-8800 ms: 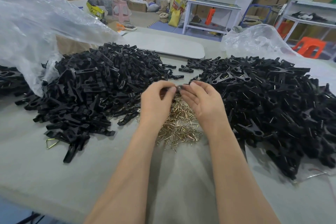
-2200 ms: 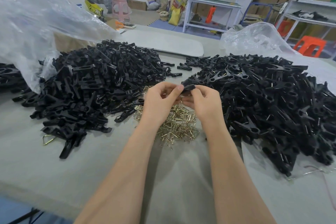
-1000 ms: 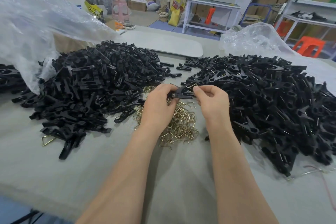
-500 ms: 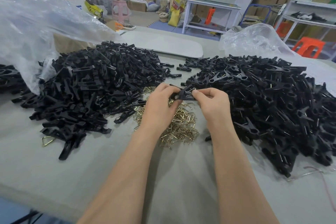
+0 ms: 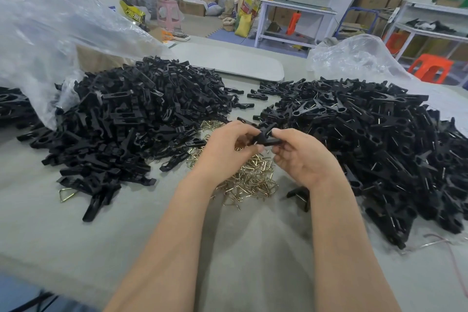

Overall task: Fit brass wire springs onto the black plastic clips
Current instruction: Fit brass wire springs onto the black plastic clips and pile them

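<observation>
While springs [image 5: 250,177] are lying beneath, a black clip [image 5: 264,137] is being pinched between left hand [image 5: 222,152] and right hand [image 5: 301,159]. A spring is perhaps being seated.

Three heaps, one held clip [image 5: 264,137]
One left clip heap [image 5: 141,119] and one right clip heap [image 5: 379,139] flanked one spring pile [image 5: 250,177].

Centre of frame: left hand [image 5: 225,149] and right hand [image 5: 301,159] together pinched one black clip [image 5: 263,138] above a small heap of brass springs [image 5: 250,177] on the grey table [image 5: 50,235]. Large left pile [image 5: 141,119] of loose clip parts lay left of centre. Right pile [image 5: 374,139], many pieces showing wire, filled the right side. One stray spring [image 5: 66,194] sat at the left pile's lower edge. Clear plastic bag [image 5: 50,33] slumped upper left, a second bag [image 5: 354,58] upper right.
</observation>
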The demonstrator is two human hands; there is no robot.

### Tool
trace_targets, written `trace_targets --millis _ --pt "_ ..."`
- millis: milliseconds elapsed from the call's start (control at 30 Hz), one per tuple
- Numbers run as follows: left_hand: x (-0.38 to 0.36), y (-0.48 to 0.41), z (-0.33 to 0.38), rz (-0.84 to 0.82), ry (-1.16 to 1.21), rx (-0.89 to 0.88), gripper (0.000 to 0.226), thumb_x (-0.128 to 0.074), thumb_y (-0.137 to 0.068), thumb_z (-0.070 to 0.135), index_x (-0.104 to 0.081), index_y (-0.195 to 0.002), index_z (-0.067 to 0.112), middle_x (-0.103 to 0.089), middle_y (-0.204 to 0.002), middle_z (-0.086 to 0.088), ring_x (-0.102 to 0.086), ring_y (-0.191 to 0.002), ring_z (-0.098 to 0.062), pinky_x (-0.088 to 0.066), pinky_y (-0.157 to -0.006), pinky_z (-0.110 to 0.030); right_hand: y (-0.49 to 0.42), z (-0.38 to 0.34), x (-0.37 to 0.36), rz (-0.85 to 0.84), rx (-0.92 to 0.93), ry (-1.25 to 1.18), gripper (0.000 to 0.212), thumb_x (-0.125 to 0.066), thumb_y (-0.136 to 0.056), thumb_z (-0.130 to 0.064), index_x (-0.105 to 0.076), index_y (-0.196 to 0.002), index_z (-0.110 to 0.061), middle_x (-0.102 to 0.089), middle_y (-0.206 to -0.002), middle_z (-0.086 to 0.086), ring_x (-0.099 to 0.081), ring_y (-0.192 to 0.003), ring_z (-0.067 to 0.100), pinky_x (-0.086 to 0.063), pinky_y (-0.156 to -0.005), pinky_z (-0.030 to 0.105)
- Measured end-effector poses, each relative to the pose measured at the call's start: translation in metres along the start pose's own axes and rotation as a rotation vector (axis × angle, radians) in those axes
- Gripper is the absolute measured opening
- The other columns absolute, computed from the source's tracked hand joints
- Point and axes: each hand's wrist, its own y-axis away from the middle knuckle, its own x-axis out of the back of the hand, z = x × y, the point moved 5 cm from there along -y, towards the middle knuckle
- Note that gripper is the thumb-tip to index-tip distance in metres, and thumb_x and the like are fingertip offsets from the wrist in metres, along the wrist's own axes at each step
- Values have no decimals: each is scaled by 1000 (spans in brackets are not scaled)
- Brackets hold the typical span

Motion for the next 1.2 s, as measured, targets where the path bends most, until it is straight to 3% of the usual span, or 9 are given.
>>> trace_targets --millis 133,300,467,600,767,900,1000,1133,1200 --pt "0 2 10 -68 171 -1 24 -75 -80 21 -63 -88 41 -65 -88 12 -61 -90 -5 -47 -91 -26 5 10 -9 -297 -176 -201 47 -62 -73 -37 -55 -108 -7 -59 -77 2 -50 -62 11 -42 -63 23" --pt "3 3 14 -82 195 -36 18 -74 -80 23 -64 -88 36 -59 -101 17 -54 -86 8 -41 -85 -13 12 18 -19 -471 -244 -164 63 -50 -75 -54 -54 -116 -7 -68 -72 4 -66 -64 19 -55 -62 27" --pt "3 1 17 -35 229 -46 19 -73 -80 23 -64 -92 35 -61 -98 13 -57 -94 -5 -45 -92 -26 6 20 -26 -461 -187 -336 47 -59 -75 -44 -58 -105 -8 -66 -69 3 -63 -58 13 -55 -56 24" --pt "5 1 17 -18 275 -55 22 -74 -80 21 -66 -95 35 -62 -96 16 -57 -92 -4 -46 -90 -24 6 23 -34 -554 -152 -431 57 -69 -67 -47 -56 -104 -6 -62 -72 5 -60 -61 15 -54 -58 25" --pt "3 2 16 -9 343 -15 27 -75 -79 16 -65 -93 37 -66 -100 12 -60 -91 0 -46 -78 -10 3 24 -43 -592 -91 -465 50 -58 -76 -49 -67 -95 -4 -58 -74 1 -50 -57 10 -43 -54 21" --pt "4 3 13 22 332 26 24 -76 -77 16 -67 -93 32 -67 -92 13 -60 -86 6 -47 -69 -9 2 25 -47 -520 -88 -472 40 -50 -79 -42 -72 -81 -8 -51 -69 -1 -43 -52 8 -38 -50 20" --pt "4 4 9 29 371 77 22 -76 -78 18 -70 -98 23 -69 -91 7 -65 -79 -3 -51 -63 -15 2 27 -50 -520 -107 -483 40 -49 -82 -42 -73 -78 -11 -53 -64 -4 -44 -51 7 -39 -50 19" --pt "9 0 4 49 331 88 15 -73 -81 19 -70 -96 19 -70 -92 6 -65 -90 -10 -52 -85 -29 -1 26 -40 -509 -158 -346 65 -52 -74 -69 -67 -94 -8 -61 -73 3 -55 -58 13 -48 -56 22" --pt "9 0 0 49 211 86 16 -71 -82 23 -68 -97 19 -67 -99 8 -60 -97 -7 -44 -93 -22 -3 21 -25 -373 -162 -136 75 -56 -64 -76 -67 -93 -8 -67 -75 5 -59 -60 15 -51 -56 25"
